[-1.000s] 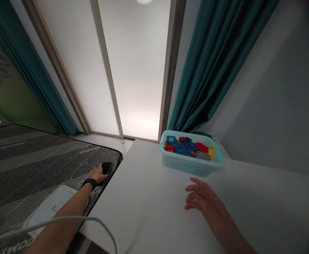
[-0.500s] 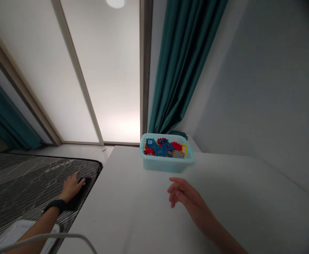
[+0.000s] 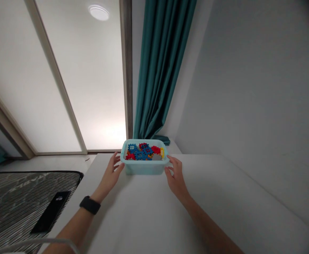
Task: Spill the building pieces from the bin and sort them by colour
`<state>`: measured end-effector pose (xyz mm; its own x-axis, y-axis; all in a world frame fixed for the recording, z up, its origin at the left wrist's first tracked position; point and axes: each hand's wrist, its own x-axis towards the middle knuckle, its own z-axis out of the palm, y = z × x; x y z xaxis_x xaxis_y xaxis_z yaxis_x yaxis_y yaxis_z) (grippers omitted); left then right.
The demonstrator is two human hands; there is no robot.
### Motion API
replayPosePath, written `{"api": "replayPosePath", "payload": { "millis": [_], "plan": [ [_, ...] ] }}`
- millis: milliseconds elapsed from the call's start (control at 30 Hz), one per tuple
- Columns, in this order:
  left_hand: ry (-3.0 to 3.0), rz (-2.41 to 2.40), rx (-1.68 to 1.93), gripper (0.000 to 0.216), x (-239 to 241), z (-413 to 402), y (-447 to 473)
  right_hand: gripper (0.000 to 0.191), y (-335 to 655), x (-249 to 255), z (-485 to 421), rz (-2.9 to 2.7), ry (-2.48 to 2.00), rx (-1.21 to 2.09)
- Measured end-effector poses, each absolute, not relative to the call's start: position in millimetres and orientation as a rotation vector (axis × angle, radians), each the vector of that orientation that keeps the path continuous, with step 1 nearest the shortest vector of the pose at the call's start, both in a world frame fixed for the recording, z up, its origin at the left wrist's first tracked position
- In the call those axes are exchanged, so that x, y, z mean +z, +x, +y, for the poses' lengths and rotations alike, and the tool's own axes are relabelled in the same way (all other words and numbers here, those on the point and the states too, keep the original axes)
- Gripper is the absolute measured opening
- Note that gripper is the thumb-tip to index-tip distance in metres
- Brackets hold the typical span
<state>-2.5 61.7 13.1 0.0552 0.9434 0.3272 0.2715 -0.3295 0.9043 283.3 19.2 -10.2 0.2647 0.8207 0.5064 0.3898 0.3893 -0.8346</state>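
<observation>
The tub of pieces sits on the table at twelve o'clock. The left hand, at its eight, and right hand, at its four, curve open; contact is unclear. Uneven lifting could tip it, spilling pieces.

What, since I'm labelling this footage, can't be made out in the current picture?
All in the head view:
What lies deep in the turquoise bin: hidden under the plastic pieces.
Whether left hand and right hand touch the bin: contact too small to tell.
Time on the phone: digits too small and blurred.
Ends of the white cable: cut off by the frame edge.
</observation>
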Motion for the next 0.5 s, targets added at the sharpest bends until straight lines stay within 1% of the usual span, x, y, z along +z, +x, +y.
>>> {"api": "replayPosePath", "payload": {
  "millis": [133, 200, 233, 300, 400, 500],
  "plan": [
    [1.542, 1.059, 1.291, 0.064, -3.0, 58.7, 14.3, 0.072, 274.2, -28.0, 25.5, -1.232, -1.142, 0.705],
    [1.531, 0.987, 1.260, 0.064, -9.0, 57.0, 13.8, 0.086, 268.4, -34.7, 26.6, -1.164, -1.107, 0.794],
    [1.529, 0.963, 1.245, 0.064, -11.6, 56.2, 13.1, 0.089, 265.9, -37.1, 27.0, -1.144, -1.101, 0.816],
    [1.526, 0.929, 1.215, 0.063, -15.9, 55.1, 12.1, 0.086, 262.7, -39.9, 27.9, -1.147, -1.109, 0.834],
    [1.535, 0.894, 1.176, 0.061, -20.6, 55.3, 12.6, 0.073, 262.4, -40.4, 28.9, -1.201, -1.141, 0.831],
    [1.545, 0.882, 1.176, 0.063, -24.2, 57.0, 13.8, 0.066, 264.5, -38.7, 29.6, -1.214, -1.154, 0.823]
  ]
}}
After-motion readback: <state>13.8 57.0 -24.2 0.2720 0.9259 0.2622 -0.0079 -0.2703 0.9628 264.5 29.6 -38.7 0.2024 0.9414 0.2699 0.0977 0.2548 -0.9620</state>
